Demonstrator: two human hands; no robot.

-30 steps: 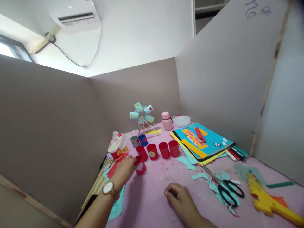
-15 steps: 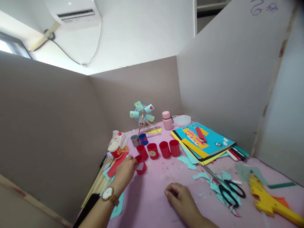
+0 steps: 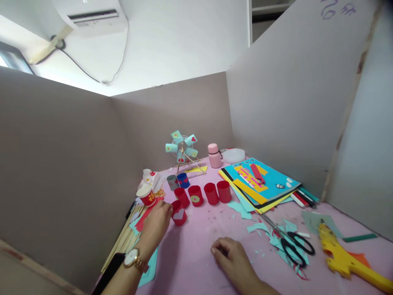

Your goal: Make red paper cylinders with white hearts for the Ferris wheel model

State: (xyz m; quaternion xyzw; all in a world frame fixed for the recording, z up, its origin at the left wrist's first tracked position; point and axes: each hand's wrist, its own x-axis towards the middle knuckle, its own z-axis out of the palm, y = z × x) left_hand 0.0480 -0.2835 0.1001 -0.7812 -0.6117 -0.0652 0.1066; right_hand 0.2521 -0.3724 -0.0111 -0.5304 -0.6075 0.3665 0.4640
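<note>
A red paper ring with a white heart [image 3: 179,213] stands on the pink table [image 3: 196,254]. My left hand [image 3: 155,225], with a watch on the wrist, lies just left of it. Its fingertips are at the ring's side and are not wrapped round it. My right hand [image 3: 235,258] rests on the table nearer to me, fingers curled under, with nothing visible in it. Behind the heart ring stands a row of red paper rings [image 3: 211,193], one of which bears a yellow flower.
A paper ferris wheel [image 3: 181,148], a pink bottle [image 3: 214,155] and a red paper cup [image 3: 146,196] stand at the back. Stacked coloured paper [image 3: 260,184], scissors [image 3: 294,245] among blue scraps and a yellow glue gun [image 3: 340,256] lie on the right. Wooden sticks [image 3: 123,241] are on the left. Cardboard walls enclose the table.
My left hand has drawn back a little from the heart ring, which now stands with its heart fully visible. My right hand has stayed put. The view shifted slightly.
</note>
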